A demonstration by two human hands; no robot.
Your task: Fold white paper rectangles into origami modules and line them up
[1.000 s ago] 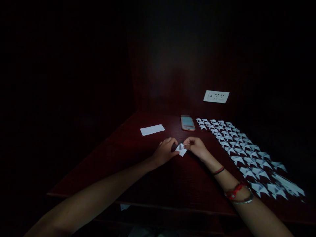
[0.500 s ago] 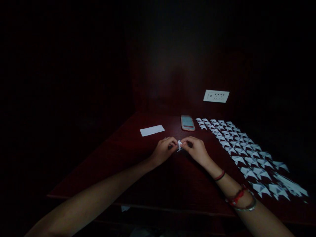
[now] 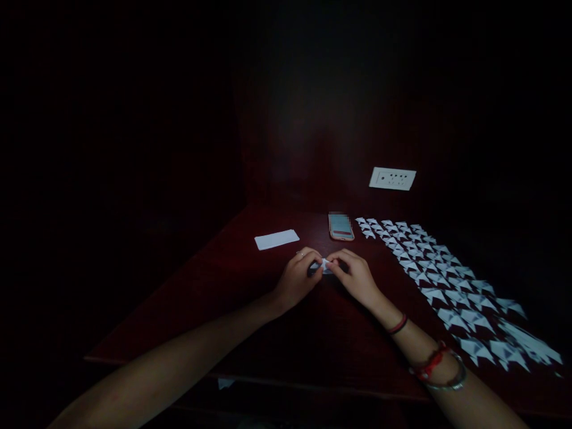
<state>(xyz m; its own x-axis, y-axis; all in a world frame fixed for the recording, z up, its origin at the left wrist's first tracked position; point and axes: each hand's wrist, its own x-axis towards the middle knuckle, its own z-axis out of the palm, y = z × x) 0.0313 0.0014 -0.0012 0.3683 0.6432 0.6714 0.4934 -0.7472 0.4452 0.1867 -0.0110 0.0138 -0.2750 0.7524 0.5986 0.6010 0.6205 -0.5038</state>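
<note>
Between my two hands, just above the dark red table (image 3: pixel 232 286), is a small white piece of folded paper (image 3: pixel 326 266). My left hand (image 3: pixel 300 273), with a ring on one finger, pinches its left side between thumb and fingertips. The right side is pinched by my right hand (image 3: pixel 354 273), whose wrist and forearm carry several bracelets. Fingers cover much of the paper, so its exact folded shape is hidden. Off to the right lie several rows of white folded-paper figures (image 3: pixel 470 320) with pointed tips.
A stack of white paper strips (image 3: pixel 277 239) lies beyond my left hand. A phone (image 3: pixel 341 226) with a lit screen lies past my right hand. More long folded strips (image 3: pixel 531 342) are beside the figures. A socket panel (image 3: pixel 392 179) is on the back wall.
The folded paper has turned and now sits flatter and wider between my fingers. My left fingertips and thumb have shifted slightly along it. The whole view has tipped slightly.
</note>
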